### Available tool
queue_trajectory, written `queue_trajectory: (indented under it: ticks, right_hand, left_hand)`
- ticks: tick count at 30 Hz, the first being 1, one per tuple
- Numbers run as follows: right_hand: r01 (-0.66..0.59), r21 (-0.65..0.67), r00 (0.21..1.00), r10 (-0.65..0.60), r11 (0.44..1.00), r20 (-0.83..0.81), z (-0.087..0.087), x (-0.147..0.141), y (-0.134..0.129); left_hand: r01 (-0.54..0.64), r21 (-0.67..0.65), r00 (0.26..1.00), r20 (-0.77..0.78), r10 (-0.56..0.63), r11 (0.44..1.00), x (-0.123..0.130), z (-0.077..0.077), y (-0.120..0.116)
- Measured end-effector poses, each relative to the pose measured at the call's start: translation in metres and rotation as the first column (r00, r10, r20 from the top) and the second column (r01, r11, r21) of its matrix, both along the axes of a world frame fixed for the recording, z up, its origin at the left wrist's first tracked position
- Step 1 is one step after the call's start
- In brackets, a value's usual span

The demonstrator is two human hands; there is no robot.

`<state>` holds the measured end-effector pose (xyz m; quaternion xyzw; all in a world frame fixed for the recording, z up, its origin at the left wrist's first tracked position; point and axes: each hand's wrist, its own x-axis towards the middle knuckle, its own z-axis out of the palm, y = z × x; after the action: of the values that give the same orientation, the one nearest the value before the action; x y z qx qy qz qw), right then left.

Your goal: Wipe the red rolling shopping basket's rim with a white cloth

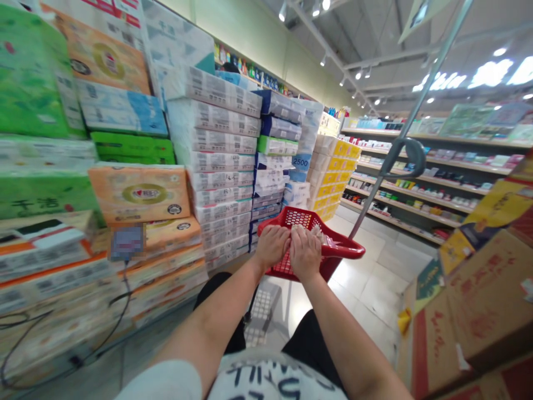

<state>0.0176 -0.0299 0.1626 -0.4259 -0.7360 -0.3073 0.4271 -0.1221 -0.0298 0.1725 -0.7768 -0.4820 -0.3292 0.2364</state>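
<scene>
A red plastic shopping cart [348, 249] stands in front of me, its basket side pierced with a lattice. My left hand [272, 245] is closed over the near bar of the cart. Close beside it, nearly touching, my right hand [305, 253] has its fingers wrapped over the same bar. A pale, crumpled-looking item [320, 235] lies in the basket, partly hidden by my right hand; its kind I cannot make out.
Stacked tissue packs [225, 161] rise along the left, with a cable [125, 283] hanging near them. Cardboard boxes [478, 289] crowd the right side, where a metal pole [375, 191] slants up. Stocked shelves [416, 191] stand beyond the tiled floor [366, 278].
</scene>
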Motion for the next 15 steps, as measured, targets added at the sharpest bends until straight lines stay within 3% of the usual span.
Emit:
queue_trajectory:
  ticks: [2,5,7,11,15]
  right_hand:
    - [-0.029,0.018,1.000,0.029,0.999,0.012,-0.004,0.003,0.001]
    - [-0.023,-0.070,1.000,0.024,0.997,0.017,-0.002,0.004,0.004]
    - [-0.009,-0.086,1.000,0.009,0.996,0.007,-0.002,0.005,0.006]
    - [-0.018,0.023,1.000,0.017,1.000,0.013,-0.008,0.006,0.003]
    - [0.013,-0.087,0.999,-0.010,0.996,0.038,0.003,0.006,0.001]
  left_hand:
    - [0.020,0.054,1.000,-0.008,-0.019,0.998,-0.002,-0.010,-0.002]
    - [-0.011,0.059,1.000,0.012,0.010,0.998,-0.003,-0.019,0.000]
    - [-0.026,0.055,0.999,0.039,0.024,0.998,-0.002,-0.021,0.003]
    - [-0.021,0.045,0.997,0.075,0.018,0.999,0.000,-0.021,0.004]
    - [-0.012,0.056,0.996,0.090,0.007,0.998,0.001,-0.022,0.001]
